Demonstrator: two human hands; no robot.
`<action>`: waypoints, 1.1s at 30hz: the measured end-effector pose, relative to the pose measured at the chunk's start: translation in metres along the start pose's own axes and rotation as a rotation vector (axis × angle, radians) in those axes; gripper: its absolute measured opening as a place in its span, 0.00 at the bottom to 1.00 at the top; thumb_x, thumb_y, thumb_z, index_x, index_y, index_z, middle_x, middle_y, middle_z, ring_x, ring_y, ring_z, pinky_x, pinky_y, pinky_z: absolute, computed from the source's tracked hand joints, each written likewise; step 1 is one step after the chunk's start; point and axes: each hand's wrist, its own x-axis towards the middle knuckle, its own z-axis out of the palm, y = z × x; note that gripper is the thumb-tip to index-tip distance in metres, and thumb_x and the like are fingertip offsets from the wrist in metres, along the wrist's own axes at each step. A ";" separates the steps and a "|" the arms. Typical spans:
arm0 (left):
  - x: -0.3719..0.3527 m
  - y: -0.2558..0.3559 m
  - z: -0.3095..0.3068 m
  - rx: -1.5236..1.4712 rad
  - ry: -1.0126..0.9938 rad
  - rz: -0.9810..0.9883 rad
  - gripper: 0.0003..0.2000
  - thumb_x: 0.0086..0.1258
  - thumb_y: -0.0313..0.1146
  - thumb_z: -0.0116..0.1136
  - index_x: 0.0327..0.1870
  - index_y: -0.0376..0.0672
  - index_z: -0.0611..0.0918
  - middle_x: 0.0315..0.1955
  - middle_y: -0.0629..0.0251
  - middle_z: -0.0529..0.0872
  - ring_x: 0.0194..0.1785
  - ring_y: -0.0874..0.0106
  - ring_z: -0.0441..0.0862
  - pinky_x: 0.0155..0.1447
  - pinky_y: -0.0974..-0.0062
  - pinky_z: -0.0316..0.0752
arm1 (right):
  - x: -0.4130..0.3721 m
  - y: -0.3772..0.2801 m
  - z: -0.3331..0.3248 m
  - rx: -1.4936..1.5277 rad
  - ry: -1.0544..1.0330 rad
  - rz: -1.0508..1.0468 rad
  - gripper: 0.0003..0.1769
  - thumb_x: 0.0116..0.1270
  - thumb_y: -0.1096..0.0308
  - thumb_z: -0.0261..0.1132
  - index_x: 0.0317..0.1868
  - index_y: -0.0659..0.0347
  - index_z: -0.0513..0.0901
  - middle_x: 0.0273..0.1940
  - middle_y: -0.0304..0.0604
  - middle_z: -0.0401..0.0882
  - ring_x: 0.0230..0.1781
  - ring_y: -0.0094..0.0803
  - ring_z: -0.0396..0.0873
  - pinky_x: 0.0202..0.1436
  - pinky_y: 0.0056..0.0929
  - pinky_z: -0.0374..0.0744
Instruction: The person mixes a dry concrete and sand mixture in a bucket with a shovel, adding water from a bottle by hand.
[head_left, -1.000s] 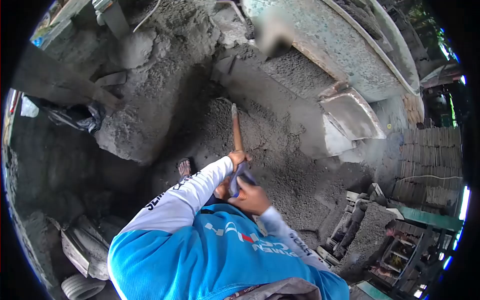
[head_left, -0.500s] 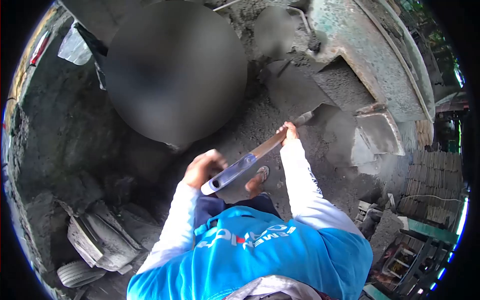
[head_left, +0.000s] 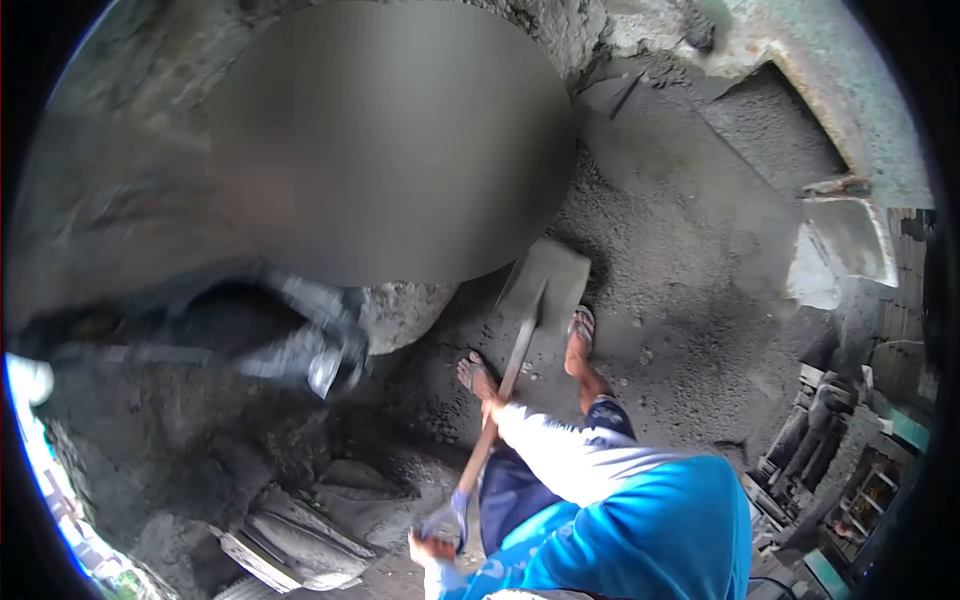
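A shovel [head_left: 545,280] with a flat grey blade and a wooden shaft slants down across the floor between my feet. Its blade rests on the dusty ground beside the toes of one sandalled foot. My right hand [head_left: 493,408] is wrapped round the middle of the shaft. At the pale blue handle end, my left hand [head_left: 432,549] is closed on the grip, low by my body. Part of the grip is hidden by the fingers.
Grey sand or cement mix [head_left: 670,230] covers the ground to the right. A large blurred-out area hides what stands ahead. A dark blurred object [head_left: 250,320] is at left, above stacked bags [head_left: 300,540]. A whitish open container [head_left: 845,245] stands at right.
The shovel swung from pointing right to pointing forward, and its blade came down to the floor near my feet. My left hand closed on the grip, and my view turned.
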 end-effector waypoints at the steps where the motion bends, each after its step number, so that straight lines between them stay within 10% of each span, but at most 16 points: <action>1: 0.028 0.001 -0.074 -0.004 -0.132 -0.071 0.18 0.68 0.52 0.53 0.44 0.48 0.80 0.28 0.66 0.80 0.28 0.68 0.79 0.28 0.62 0.76 | -0.001 0.020 0.005 0.020 -0.015 0.062 0.13 0.62 0.56 0.62 0.28 0.56 0.76 0.15 0.45 0.74 0.15 0.42 0.74 0.21 0.43 0.75; 6: 0.014 0.001 0.042 0.015 0.026 0.023 0.17 0.68 0.53 0.54 0.37 0.48 0.77 0.21 0.70 0.72 0.21 0.72 0.70 0.25 0.68 0.68 | 0.052 0.015 -0.007 0.078 -0.034 0.150 0.10 0.62 0.61 0.63 0.31 0.58 0.77 0.17 0.44 0.75 0.16 0.39 0.75 0.22 0.41 0.77; 13: 0.000 -0.032 0.332 -0.038 -0.119 0.230 0.15 0.69 0.44 0.52 0.24 0.50 0.67 0.14 0.74 0.60 0.13 0.78 0.56 0.16 0.75 0.54 | 0.164 -0.188 -0.013 0.124 -0.116 -0.310 0.06 0.63 0.67 0.65 0.35 0.60 0.78 0.20 0.43 0.76 0.18 0.36 0.77 0.23 0.39 0.79; 24: -0.022 -0.013 0.262 0.122 -0.154 0.314 0.18 0.70 0.50 0.50 0.24 0.48 0.66 0.11 0.72 0.61 0.12 0.76 0.58 0.16 0.73 0.54 | 0.050 -0.172 -0.021 0.341 -0.033 -0.345 0.10 0.63 0.63 0.66 0.40 0.58 0.78 0.22 0.41 0.75 0.18 0.34 0.74 0.23 0.38 0.79; 33: -0.111 -0.012 0.289 0.471 -0.475 0.305 0.21 0.69 0.49 0.51 0.19 0.49 0.62 0.04 0.69 0.58 0.05 0.70 0.55 0.09 0.68 0.51 | -0.037 -0.131 -0.190 0.705 0.078 -0.343 0.17 0.63 0.67 0.67 0.50 0.55 0.72 0.30 0.41 0.77 0.27 0.31 0.79 0.24 0.37 0.81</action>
